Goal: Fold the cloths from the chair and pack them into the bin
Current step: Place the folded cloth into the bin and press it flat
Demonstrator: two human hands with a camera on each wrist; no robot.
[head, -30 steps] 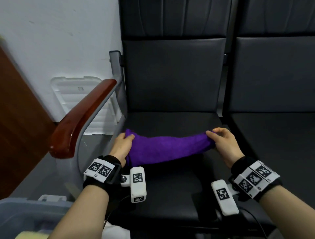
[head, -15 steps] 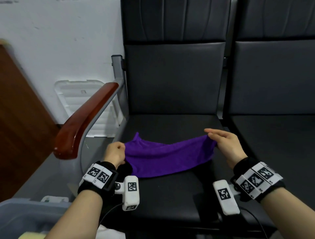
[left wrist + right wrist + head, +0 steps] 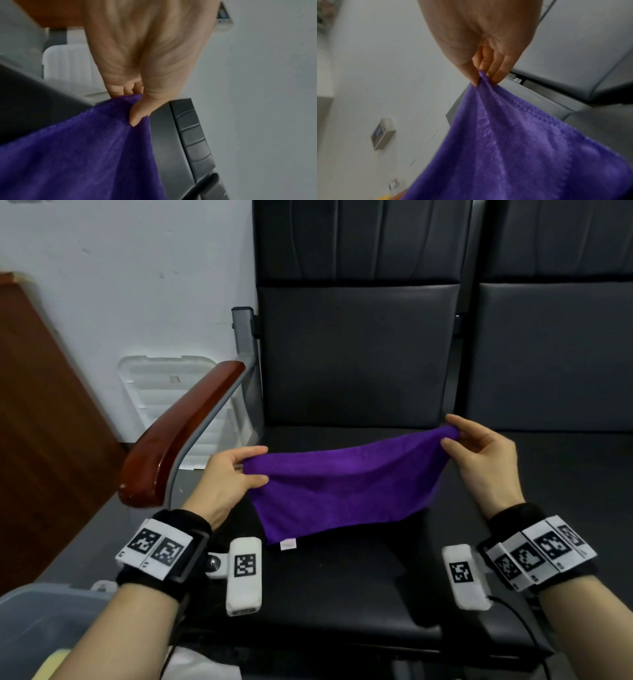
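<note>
Two hands (image 3: 226, 474) pinch one purple cloth (image 3: 342, 491).

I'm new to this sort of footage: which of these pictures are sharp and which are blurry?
Head view: fairly sharp, the purple cloth casting a dark shadow on the seat. Left wrist view: left hand blurred. Right wrist view: right hand soft, cloth weave clearer.

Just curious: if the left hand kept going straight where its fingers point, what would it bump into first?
Probably the right hand: the left hand points across the purple cloth it pinches, though depth is unclear.
</note>
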